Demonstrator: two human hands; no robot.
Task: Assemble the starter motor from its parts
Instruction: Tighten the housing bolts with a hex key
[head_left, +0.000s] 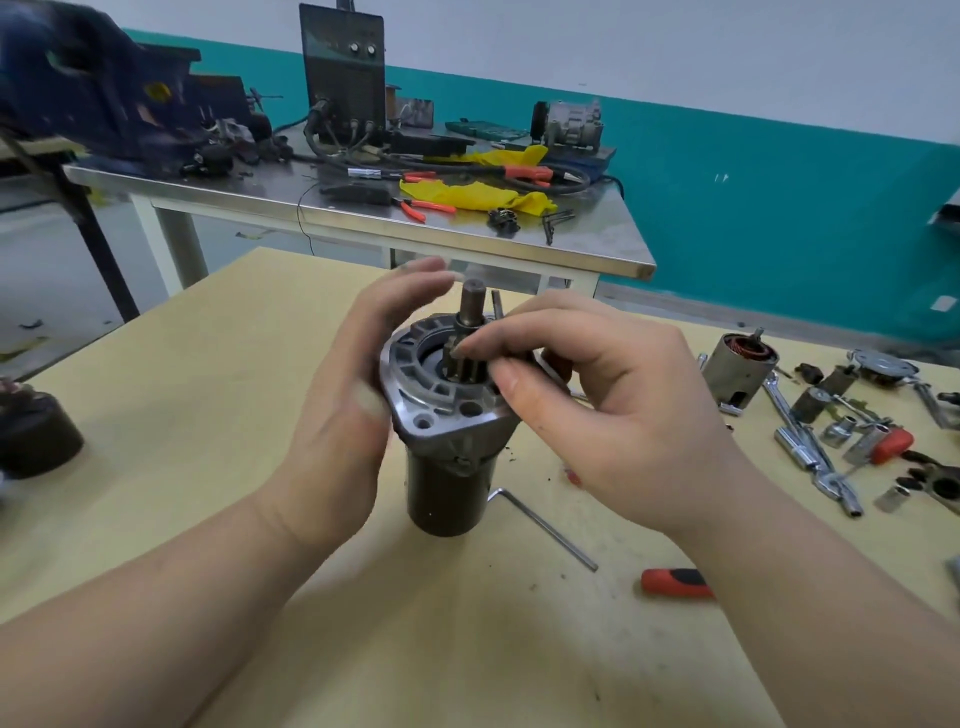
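The starter motor (447, 467) stands upright on the wooden table (208, 389), dark cylindrical body below, grey cast end housing (415, 364) on top. Its shaft (474, 299) and pinion gear (465, 364) stick up through the housing. My left hand (353, 384) lies against the housing's left side, fingers nearly straight, thumb on the flange. My right hand (597, 395) reaches in from the right and pinches the pinion gear with its fingertips. The housing's right side is hidden behind that hand.
An Allen key (545, 525) lies just right of the motor and a red-handled screwdriver (675, 582) nearer me. A field coil casing (743, 369), sockets and ratchet tools (821, 447) are spread at the right. A dark cylindrical part (36, 431) sits far left. A cluttered steel bench (363, 208) stands behind.
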